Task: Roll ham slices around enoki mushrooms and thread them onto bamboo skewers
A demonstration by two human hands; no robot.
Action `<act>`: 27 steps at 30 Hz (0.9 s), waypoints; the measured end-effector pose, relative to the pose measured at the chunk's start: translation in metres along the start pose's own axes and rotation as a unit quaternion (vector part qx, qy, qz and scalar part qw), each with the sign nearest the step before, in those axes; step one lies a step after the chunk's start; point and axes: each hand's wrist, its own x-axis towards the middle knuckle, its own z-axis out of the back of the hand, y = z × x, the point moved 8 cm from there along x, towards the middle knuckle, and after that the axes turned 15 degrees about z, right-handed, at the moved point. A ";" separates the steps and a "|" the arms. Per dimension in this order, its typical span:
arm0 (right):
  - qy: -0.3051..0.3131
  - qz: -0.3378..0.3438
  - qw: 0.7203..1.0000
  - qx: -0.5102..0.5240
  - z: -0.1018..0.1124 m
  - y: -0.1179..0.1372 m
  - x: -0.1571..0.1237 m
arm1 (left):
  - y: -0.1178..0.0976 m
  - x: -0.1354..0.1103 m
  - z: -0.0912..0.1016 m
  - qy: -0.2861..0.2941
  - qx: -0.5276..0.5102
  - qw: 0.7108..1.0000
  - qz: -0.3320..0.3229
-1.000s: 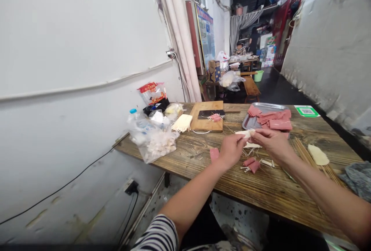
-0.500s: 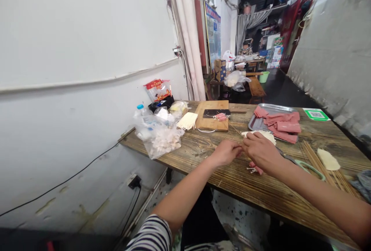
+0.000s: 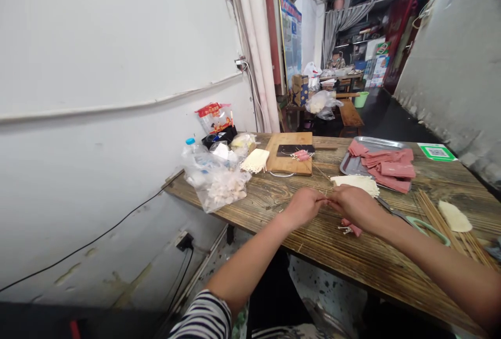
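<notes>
working close over the counter (image 3: 332, 253): left hand (image 3: 306, 207) and right hand (image 3: 354, 206) meet, fingertips bunched together; cannot tell what, if anything, sits between them.

nearest things: 1 flat pale bunch (image 3: 357, 184) of thin stems, probably mushrooms, just beyond the right hand; and pink rolled pieces (image 3: 356, 230) on the near side of it, partly hidden.

handling, by judgement: bunch light, springy, brittle at the stems, apt to shed strands; best held flat across the middle. rolls soft, moist, a bit slippery; take them lightly round the pink wrap, since a hard squeeze may loosen it.

looks: bunch cream-white, frayed along 1 edge. rolls smooth, dull pink, white stem ends poking out leftward. scissors (image 3: 432, 228), pale green handles, lie to the right.
</notes>
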 end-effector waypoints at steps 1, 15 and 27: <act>0.012 -0.010 1.000 0.006 -0.001 -0.001 0.000 | 0.001 0.000 0.000 0.001 -0.009 1.000 0.003; -0.163 -0.197 0.789 0.559 -0.017 -0.009 0.000 | 0.031 -0.026 0.010 -0.192 -0.168 0.966 0.029; -0.201 -0.248 0.582 0.748 -0.072 0.028 0.020 | 0.068 -0.037 0.026 -0.141 -0.199 0.968 0.050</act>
